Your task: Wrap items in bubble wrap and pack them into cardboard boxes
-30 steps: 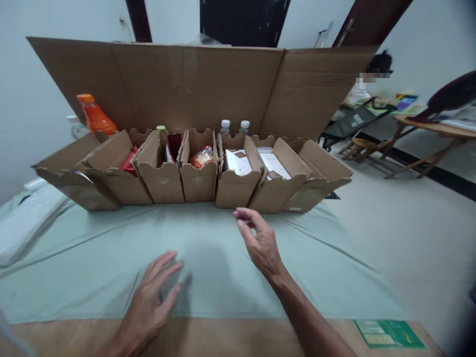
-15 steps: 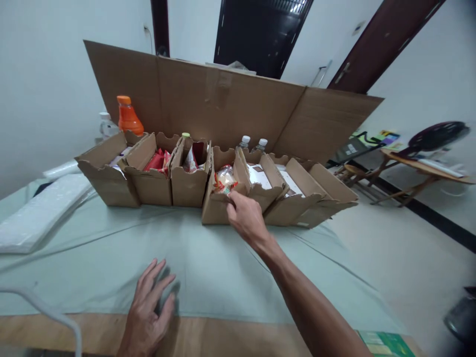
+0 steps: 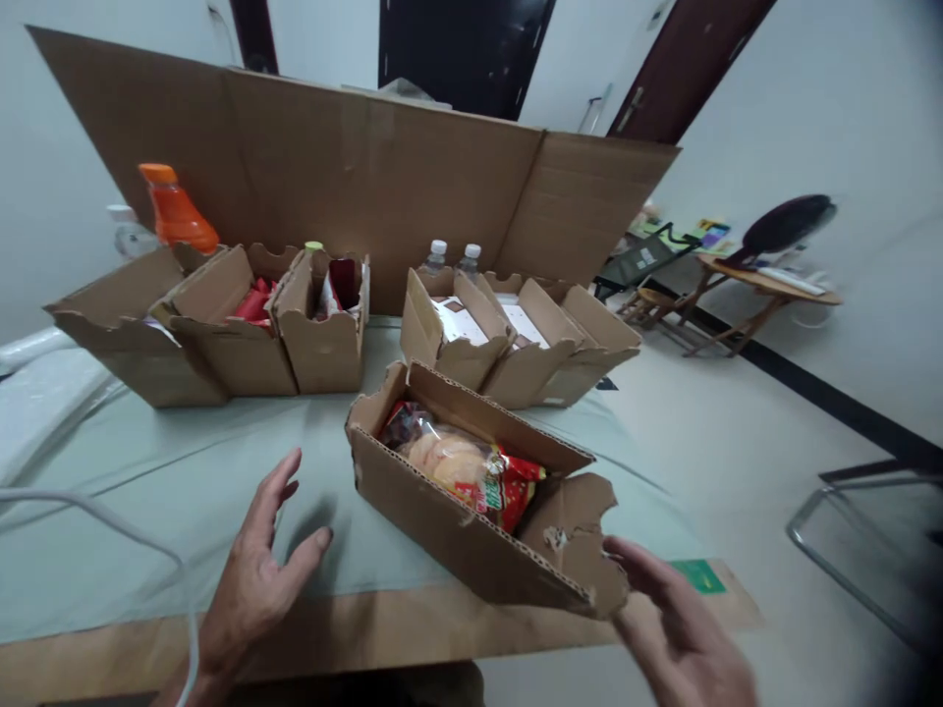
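Observation:
A narrow cardboard box (image 3: 442, 511) stands at an angle in front of me, out of the row, its near end at the table's front edge. Inside lies a clear and red snack packet (image 3: 471, 466) with pale round crackers showing. My right hand (image 3: 678, 619) is at the box's near end, fingers at the outside of its cut-out wall; the grip is partly hidden. To the left of the box, my left hand (image 3: 257, 560) hovers over the cloth with fingers and thumb apart, holding nothing.
Cardboard boxes (image 3: 320, 353) stand in a row with a gap in the middle; some hold packets. Behind them are an orange bottle (image 3: 181, 216), clear bottles and a cardboard screen (image 3: 383, 177). A white cable (image 3: 110, 516) crosses the left; bubble wrap (image 3: 44, 412) lies farther back.
The box with the cracker packet has come out of the row towards me and turned, my right hand drawing back with it. My left hand stays low, its thumb now spread wider.

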A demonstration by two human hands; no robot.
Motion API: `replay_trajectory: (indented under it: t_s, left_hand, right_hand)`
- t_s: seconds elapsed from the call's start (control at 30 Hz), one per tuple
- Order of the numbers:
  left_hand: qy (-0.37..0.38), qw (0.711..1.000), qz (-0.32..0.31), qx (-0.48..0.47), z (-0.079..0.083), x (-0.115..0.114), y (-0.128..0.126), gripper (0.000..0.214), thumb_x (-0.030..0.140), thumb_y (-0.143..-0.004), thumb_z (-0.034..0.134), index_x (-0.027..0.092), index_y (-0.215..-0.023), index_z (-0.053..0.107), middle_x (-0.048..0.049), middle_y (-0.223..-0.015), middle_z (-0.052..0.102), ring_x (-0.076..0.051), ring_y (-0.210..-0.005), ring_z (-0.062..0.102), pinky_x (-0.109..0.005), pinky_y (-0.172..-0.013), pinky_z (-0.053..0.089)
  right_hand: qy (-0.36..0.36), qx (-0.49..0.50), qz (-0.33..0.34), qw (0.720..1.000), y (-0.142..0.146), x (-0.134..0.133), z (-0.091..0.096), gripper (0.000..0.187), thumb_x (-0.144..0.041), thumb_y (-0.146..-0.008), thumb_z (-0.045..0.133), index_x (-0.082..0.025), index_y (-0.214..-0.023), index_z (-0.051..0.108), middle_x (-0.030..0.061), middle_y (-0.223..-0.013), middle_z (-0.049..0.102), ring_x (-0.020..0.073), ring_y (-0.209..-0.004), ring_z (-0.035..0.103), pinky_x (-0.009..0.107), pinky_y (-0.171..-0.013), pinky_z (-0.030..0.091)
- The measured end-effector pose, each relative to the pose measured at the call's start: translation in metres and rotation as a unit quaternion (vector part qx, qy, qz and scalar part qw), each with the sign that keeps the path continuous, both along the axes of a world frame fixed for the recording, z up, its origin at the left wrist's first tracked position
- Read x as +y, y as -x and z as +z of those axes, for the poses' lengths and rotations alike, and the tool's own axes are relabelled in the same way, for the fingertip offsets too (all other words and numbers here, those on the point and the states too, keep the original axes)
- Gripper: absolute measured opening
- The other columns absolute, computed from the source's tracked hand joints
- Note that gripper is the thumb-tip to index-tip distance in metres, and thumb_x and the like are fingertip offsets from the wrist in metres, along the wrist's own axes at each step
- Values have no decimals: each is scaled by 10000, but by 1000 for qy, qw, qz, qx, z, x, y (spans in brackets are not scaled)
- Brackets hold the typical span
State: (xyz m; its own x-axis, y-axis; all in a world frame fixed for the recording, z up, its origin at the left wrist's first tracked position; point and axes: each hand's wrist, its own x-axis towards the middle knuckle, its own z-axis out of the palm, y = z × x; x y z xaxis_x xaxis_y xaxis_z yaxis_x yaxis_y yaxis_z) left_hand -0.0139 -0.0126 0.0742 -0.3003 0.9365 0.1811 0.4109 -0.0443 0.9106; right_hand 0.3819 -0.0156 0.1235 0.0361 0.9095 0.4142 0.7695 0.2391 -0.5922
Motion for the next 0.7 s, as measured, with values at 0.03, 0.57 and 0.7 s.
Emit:
replay_trajectory:
  t_s: [0.03, 0.57, 0.7]
  left_hand:
    - [-4, 999, -24, -26, 3, 9, -4, 766, 438, -887, 664, 313, -1565, 331, -113, -1627, 382, -362, -1411, 472, -610, -1172, 371]
    - [-5, 988, -105, -113, 3, 59, -51, 778, 349, -876, 669, 250, -1568, 327, -126, -1573, 455, -312, -1411, 477, -507, -1189, 371]
    - [18, 991, -98, -92, -13, 64, -49, 755, 333, -886, 644, 275, -1569, 329, -112, -1610, 418, -308, -1463, 425, -515, -1197, 360]
  right_hand:
    - [15, -5, 32, 999, 3, -3, -8, 478, -464, -875, 674, -256, -1304, 635, 127, -1198, 752, 306, -1010, 745, 390, -772, 639]
    - [97, 120, 135, 979, 43, 132, -16, 373, -488, -818, 661, -199, -1052, 689, 128, -1063, 765, 335, -985, 701, 486, -891, 565]
    - [121, 148, 125, 973, 48, 138, -32, 381, -464, -847, 618, -193, -1114, 642, 112, -1054, 755, 266, -861, 714, 408, -791, 587]
